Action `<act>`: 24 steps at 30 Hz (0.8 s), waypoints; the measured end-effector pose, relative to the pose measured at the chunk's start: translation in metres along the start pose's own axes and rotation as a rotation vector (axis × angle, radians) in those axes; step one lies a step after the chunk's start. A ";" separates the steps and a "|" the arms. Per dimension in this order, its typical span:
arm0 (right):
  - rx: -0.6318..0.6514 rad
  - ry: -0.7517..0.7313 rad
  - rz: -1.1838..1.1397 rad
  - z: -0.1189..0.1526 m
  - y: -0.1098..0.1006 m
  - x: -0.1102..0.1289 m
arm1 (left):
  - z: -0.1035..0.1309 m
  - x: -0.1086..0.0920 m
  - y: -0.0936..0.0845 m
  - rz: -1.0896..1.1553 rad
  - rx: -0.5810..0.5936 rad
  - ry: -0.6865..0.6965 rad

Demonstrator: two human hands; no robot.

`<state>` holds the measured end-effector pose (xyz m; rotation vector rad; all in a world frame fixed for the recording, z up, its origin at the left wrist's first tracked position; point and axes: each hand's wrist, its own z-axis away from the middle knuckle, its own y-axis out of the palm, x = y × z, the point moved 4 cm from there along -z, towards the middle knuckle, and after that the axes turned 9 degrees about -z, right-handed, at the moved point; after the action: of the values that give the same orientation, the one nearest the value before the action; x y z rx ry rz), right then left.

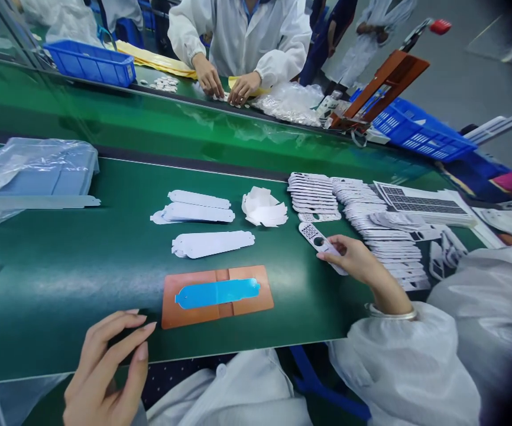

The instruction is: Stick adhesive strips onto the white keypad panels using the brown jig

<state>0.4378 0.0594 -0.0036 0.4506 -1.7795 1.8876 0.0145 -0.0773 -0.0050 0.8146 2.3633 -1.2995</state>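
Observation:
Between the thumb and fingers of my right hand [356, 259] is a narrow white panel [316, 236] with dark printing and a round hole. It is tilted just above or on the green table, beside stacked panels of the same look [313, 195]. My left hand [109, 367] is at the table's front edge with its fingers apart, holding nothing. Just right of it lies an orange-brown fixture block [171, 310] with a bright blue long piece [218, 293] in its recess. Behind the block are piles of long white strips [214, 244] and a heap of small white pieces [263, 207].
A plastic-wrapped stack of pale blue sheets [38, 174] lies at the left. More panels [384, 236] and printed sheets [424, 204] cover the right. Beyond the green divider [149, 127], a co-worker's hands [227, 86] handle small pieces near a blue bin [90, 64].

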 end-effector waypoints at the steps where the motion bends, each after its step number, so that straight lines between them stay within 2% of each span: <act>1: 0.002 -0.015 -0.003 0.009 0.002 0.008 | -0.001 -0.004 -0.001 -0.002 -0.006 0.004; 3: 0.056 -0.048 -0.049 0.034 0.010 0.033 | -0.003 -0.016 -0.001 0.016 -0.006 0.035; 5: 0.286 -0.053 -0.201 0.066 0.028 0.065 | -0.003 -0.032 0.000 0.075 0.038 0.076; 7: 0.601 -0.111 -0.361 0.101 0.052 0.101 | -0.003 -0.045 0.006 0.150 0.147 0.060; 9: 0.720 -0.231 -0.432 0.126 0.070 0.132 | -0.003 -0.051 0.014 0.210 0.315 -0.026; 10: 0.725 -0.278 -0.472 0.133 0.078 0.142 | -0.003 -0.051 0.018 0.233 0.396 -0.088; 12: 0.622 -0.335 -0.551 0.138 0.088 0.149 | -0.003 -0.045 0.023 0.305 0.509 -0.214; 15: 0.434 -0.400 -0.672 0.136 0.093 0.141 | -0.005 -0.029 0.022 0.459 0.522 -0.425; 18: 0.365 -0.486 -0.736 0.133 0.092 0.129 | -0.008 -0.017 0.021 0.554 0.532 -0.586; 24: 0.290 -0.552 -0.713 0.107 0.083 0.118 | -0.027 -0.004 0.021 0.616 0.585 -0.618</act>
<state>0.2830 -0.0325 0.0035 1.5975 -1.3378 1.5633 0.0306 -0.0464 -0.0025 0.9971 1.1379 -1.6456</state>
